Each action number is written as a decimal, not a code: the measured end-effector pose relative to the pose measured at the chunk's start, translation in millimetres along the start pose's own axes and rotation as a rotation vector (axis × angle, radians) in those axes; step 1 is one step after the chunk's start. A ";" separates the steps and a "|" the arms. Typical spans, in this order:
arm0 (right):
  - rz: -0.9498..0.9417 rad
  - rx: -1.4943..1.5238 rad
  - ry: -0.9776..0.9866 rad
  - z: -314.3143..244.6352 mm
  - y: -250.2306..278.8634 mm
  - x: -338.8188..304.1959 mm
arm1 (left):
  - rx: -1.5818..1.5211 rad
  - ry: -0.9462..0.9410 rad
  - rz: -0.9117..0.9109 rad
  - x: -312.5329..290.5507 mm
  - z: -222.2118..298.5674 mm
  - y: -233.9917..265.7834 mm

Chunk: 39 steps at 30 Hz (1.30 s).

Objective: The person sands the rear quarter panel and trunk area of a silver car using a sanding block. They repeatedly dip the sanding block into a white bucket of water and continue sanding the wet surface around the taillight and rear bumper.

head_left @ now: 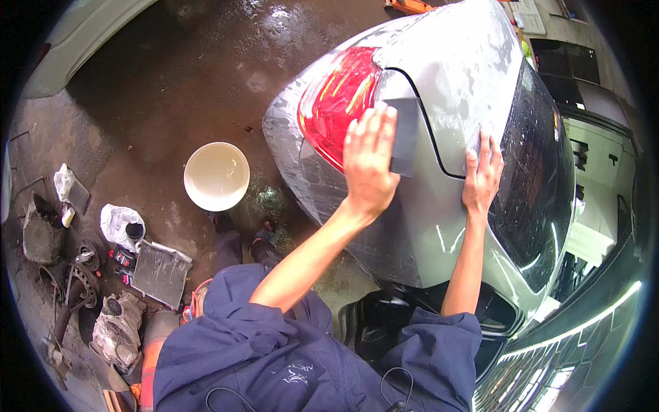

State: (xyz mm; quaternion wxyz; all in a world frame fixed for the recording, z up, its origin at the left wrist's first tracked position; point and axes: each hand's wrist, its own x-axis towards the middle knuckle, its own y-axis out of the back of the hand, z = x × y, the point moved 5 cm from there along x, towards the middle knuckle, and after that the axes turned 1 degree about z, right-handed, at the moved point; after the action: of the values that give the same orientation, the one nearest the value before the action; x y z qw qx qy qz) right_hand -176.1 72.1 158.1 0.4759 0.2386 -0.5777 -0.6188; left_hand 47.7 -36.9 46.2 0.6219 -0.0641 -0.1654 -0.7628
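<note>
A silver car stands in front of me, its body smeared with whitish, wet-looking patches. My left hand presses a dark grey sheet of sandpaper against the rear corner panel, fingers laid over its edge. Part of the sheet sticks out to the right of the fingers. Just left of that hand is the red tail light. My right hand rests on the bodywork between the curved black panel gap and the dark rear window. Its fingers are slightly spread and hold nothing.
On the wet brown floor to the left stands a white bucket. A white plastic bag, a dark flat panel and several metal parts lie at the far left. Another pale vehicle's edge shows at the upper left.
</note>
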 end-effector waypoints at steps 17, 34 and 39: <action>0.013 0.033 0.013 -4.4 -1.8 0.0 | 0.054 0.072 -0.338 -22.1 12.9 -18.3; 0.015 0.057 0.016 -11.5 2.4 6.8 | 0.055 -0.017 -0.070 37.5 -18.8 -22.3; 0.001 0.004 0.011 -7.9 4.3 1.5 | -0.387 0.158 0.043 36.6 -32.5 33.2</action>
State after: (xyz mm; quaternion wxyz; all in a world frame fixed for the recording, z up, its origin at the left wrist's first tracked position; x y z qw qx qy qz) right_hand -168.8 67.5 160.8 0.4792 0.2426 -0.5762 -0.6160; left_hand 75.4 -87.4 32.6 0.6254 -0.1256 0.0348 -0.7694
